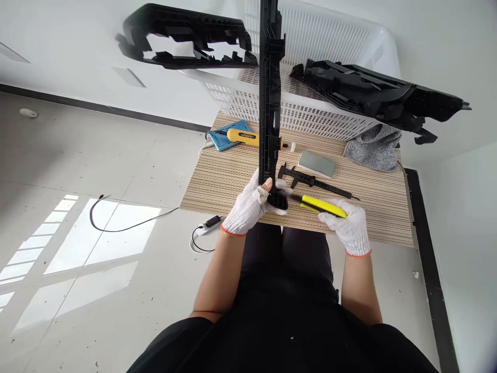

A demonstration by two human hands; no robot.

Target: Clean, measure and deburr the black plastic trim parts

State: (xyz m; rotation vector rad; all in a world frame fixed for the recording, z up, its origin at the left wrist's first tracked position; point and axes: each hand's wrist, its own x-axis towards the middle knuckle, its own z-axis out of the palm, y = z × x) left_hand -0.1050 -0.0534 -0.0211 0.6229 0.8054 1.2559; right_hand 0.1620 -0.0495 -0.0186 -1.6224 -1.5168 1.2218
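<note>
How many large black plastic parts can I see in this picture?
3. One black part stands upright on the table, held near its base by the left hand. One rests on the white basket's left rim, one on its right. The basket may hide more.

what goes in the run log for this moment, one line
left hand: grips black plastic frame upright on table | right hand: holds yellow utility knife, tip near frame's lower end | caliper behind knife
</note>
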